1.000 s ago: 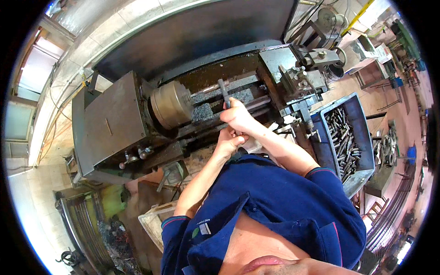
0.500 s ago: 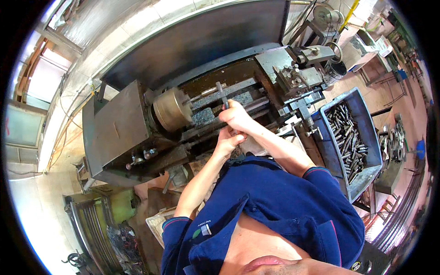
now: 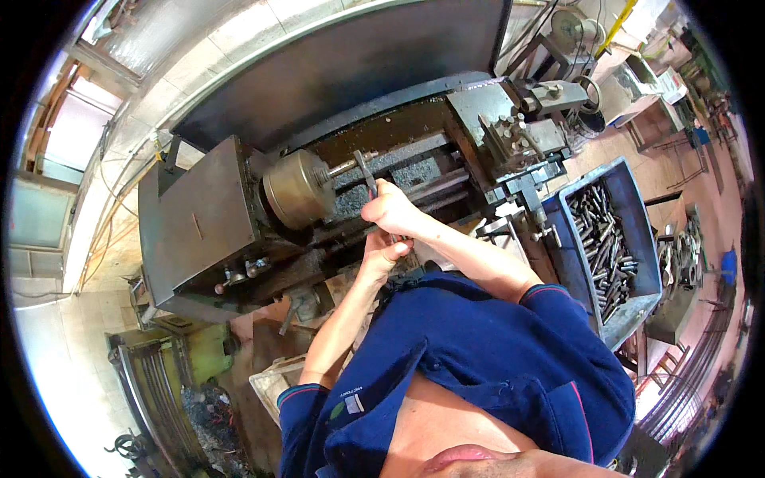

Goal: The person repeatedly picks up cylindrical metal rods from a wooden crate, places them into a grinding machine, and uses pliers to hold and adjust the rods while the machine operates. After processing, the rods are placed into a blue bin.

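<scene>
My right hand (image 3: 390, 209) is wrapped round a long, flat metal tool that looks like a file (image 3: 364, 170). The tool's far end lies across a thin metal rod (image 3: 341, 169), which sticks out of the lathe chuck (image 3: 296, 191). The chuck's jaws are blurred, as if turning. Just below and nearer to me, my left hand (image 3: 382, 255) is closed, its thumb on the near end of what seems the same tool. My fingers hide most of that end. Metal chips (image 3: 349, 201) lie in the lathe bed beneath the rod.
Left of the chuck stands the lathe headstock (image 3: 203, 231), with levers on its front. The tool post (image 3: 510, 135) and handwheels are to the right. A blue bin (image 3: 653, 275) of short metal pieces stands at my right. Behind the bed rises a dark splash guard (image 3: 343, 80).
Both hands have shifted a little left, toward the chuck, with the tool. The tool's far end now lies across the rod nearer the chuck and tilts more to the left.
</scene>
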Available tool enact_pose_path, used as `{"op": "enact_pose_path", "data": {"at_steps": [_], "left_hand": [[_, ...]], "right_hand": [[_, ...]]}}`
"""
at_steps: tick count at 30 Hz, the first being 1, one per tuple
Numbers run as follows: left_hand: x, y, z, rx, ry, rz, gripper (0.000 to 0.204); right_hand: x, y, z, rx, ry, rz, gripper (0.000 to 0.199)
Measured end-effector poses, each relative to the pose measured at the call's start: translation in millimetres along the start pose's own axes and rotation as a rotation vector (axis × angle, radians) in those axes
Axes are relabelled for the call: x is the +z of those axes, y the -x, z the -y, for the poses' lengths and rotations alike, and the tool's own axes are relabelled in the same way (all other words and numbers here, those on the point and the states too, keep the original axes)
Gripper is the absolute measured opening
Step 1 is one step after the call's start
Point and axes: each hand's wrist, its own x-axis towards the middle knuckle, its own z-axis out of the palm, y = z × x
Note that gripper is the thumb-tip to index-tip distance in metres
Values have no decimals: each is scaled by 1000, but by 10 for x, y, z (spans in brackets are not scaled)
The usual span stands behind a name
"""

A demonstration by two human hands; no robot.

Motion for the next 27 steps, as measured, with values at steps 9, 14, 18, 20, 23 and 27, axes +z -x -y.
{"op": "enact_pose_path", "data": {"at_steps": [9, 14, 18, 20, 23, 27], "left_hand": [[242, -172, -6, -25, 92, 135, 50], [302, -207, -63, -75, 9, 194, 47], [378, -162, -200, 45, -583, 122, 64], [551, -125, -262, 394, -651, 67, 74], [665, -12, -313, 439, -1055, 39, 78], [779, 105, -101, 599, -1093, 69, 90]], "right_hand": [[-257, -40, -303, 2, -29, -178, 23], [-390, 114, -320, -4, -396, -263, 18], [-487, 437, -374, -251, -619, -184, 33], [-482, 677, -285, -322, -683, -242, 42], [-499, 989, -192, -361, -675, -360, 40], [-525, 1246, -390, -424, -745, -525, 34]]}}
